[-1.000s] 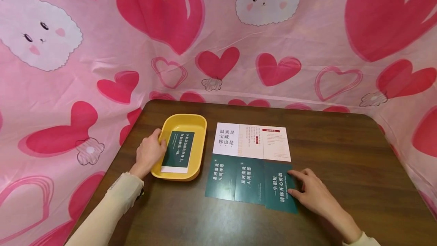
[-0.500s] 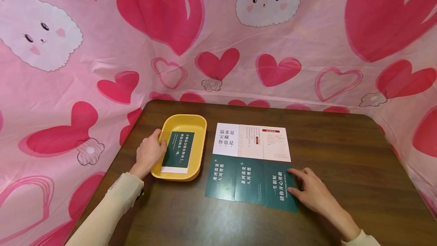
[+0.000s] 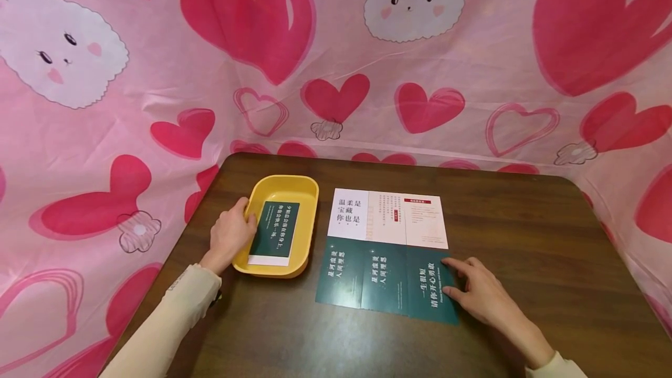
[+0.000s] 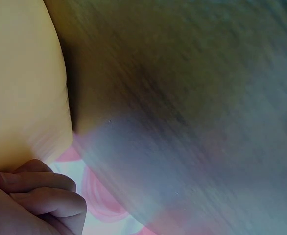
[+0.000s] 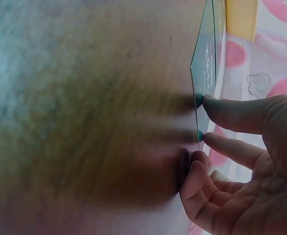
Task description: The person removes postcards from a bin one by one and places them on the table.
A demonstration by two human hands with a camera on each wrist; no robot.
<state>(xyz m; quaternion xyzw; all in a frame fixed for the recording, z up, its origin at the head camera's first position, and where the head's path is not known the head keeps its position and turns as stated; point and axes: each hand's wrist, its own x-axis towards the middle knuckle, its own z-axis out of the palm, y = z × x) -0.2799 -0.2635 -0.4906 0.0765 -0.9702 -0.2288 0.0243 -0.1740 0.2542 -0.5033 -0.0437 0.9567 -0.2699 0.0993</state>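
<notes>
My L grip (image 3: 231, 235) is curled round the L rim of the yellow tray (image 3: 310, 220), which sits on the desk (image 3: 315, 346). In it lies a tray card (image 3: 275, 227), dk green w/ white text, a white strip (image 3: 268, 261) showing along its near edge. My R grip (image 3: 483, 293) has thumb + index extended, tips touching the R edge of the end card (image 3: 427, 284), also green, flat on the desk. Next to it, 2 green cards (image 3: 385, 279); behind that row, 1 white card (image 3: 346, 214) + 2 cream cards (image 3: 385, 217) side by side. Pink heart-print cloth (image 3: 346, 45) hangs at back + L.
</notes>
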